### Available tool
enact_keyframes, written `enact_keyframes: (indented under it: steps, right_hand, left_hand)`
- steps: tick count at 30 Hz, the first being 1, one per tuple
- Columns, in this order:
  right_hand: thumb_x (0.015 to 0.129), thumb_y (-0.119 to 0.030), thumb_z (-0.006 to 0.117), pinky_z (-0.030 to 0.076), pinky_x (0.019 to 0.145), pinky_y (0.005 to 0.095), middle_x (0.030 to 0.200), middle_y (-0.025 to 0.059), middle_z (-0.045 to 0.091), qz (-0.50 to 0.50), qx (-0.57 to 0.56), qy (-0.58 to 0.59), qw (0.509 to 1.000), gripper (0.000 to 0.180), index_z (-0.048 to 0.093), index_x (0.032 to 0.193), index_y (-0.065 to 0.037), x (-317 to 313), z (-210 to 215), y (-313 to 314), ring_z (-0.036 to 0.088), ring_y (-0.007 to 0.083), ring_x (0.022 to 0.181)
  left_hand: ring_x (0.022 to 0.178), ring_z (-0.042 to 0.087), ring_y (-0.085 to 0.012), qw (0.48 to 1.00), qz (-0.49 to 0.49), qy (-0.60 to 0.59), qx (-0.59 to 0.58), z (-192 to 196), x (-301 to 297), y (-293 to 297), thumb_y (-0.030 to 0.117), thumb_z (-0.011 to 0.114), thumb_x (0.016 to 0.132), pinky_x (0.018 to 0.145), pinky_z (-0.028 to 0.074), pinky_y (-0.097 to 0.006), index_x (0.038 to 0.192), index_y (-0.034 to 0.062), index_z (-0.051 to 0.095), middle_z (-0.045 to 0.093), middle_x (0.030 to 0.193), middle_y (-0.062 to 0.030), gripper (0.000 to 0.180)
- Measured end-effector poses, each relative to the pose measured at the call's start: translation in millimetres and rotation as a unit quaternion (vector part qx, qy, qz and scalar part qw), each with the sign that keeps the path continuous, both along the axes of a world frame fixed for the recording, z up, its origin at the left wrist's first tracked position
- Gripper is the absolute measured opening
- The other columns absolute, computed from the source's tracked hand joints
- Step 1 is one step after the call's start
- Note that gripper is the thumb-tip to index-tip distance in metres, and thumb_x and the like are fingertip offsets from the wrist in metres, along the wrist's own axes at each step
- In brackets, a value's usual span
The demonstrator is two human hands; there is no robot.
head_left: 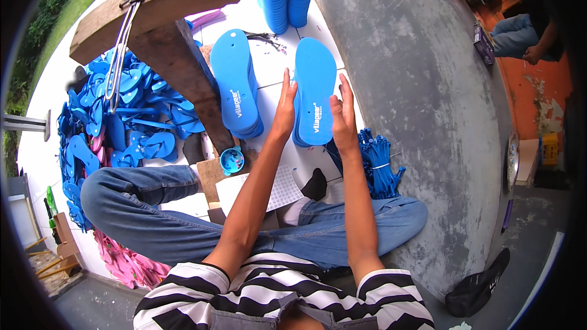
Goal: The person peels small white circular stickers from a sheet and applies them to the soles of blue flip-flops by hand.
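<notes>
A stack of blue flip-flop soles (316,76) stands on the white floor before me, the top sole bearing white print. My left hand (285,109) is upright along its left side, fingers stretched. On the stack's right side is my right hand (343,117), fingers extended and apart, thumb by the top sole's edge. Neither hand visibly wraps round the soles; whether the palms press on them I cannot tell. Left of my left hand is another stack of blue soles (235,82). A bundle of blue straps (378,165) lies beyond my right forearm.
A wooden stand (177,55) with a long metal tool (122,43) rises at the left. Behind it lie heaped blue flip-flops (92,116) and pink ones (125,260). Tall blue sole stacks (282,0) stand farther back. A small blue bowl (232,161) and dotted sheet (275,188) are near my legs. Another person (526,36) sits at the far right.
</notes>
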State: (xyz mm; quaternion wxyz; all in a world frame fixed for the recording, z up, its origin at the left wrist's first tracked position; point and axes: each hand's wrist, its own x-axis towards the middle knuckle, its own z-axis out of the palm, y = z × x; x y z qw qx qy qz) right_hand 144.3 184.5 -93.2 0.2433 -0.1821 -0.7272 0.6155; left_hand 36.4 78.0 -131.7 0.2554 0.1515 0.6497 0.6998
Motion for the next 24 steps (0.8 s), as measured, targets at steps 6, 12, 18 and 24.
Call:
enact_keyframes:
  steps: [6,12,18,24]
  right_hand:
    - [0.101,-0.065,0.027,0.023,0.119,0.0481,0.163,0.0206,0.013,-0.066,-0.23,-0.067,0.969,0.075,0.017,0.158,-0.018,2.4,-74.3,17.4,0.02,0.0402,0.148]
    - [0.1,-0.064,0.034,0.026,0.116,0.0433,0.162,0.0096,0.02,0.107,-0.311,-0.06,0.943,0.08,0.01,0.16,-0.017,24.0,-171.2,3.5,0.027,0.0265,0.146]
    - [0.102,-0.044,0.05,0.039,0.106,0.0331,0.144,0.0045,0.048,0.098,-0.407,-0.054,0.906,0.069,0.024,0.156,-0.011,48.3,-222.1,0.3,0.045,0.014,0.132]
    - [0.097,-0.054,0.052,0.047,0.095,0.0414,0.138,-0.0011,0.052,-0.019,-0.402,-0.066,0.913,0.054,0.043,0.142,-0.024,48.6,-207.3,8.7,0.054,0.0184,0.119]
  left_hand:
    - [0.151,0.013,-0.0277,0.984,-0.068,-0.162,0.006,-73.6,16.1,-16.8,0.057,0.031,0.101,0.122,0.012,-0.037,0.158,0.0051,0.01,0.01,0.165,-0.0164,0.08]
    - [0.15,0.018,-0.0253,0.966,-0.084,-0.246,0.004,-123.9,34.5,-21.9,0.068,0.023,0.1,0.121,0.015,-0.038,0.158,0.0045,0.011,0.014,0.164,-0.0127,0.087]
    - [0.139,0.041,-0.026,0.957,-0.139,-0.24,-0.079,-135.1,36.2,-10.7,0.083,0.017,0.09,0.112,0.033,-0.047,0.159,0.0201,0.015,0.038,0.155,-0.0106,0.093]
    - [0.147,0.027,-0.0293,0.953,-0.171,-0.238,-0.071,-131.5,47.7,13.6,0.082,0.018,0.091,0.116,0.027,-0.05,0.16,0.0198,0.0,0.021,0.163,-0.0114,0.095]
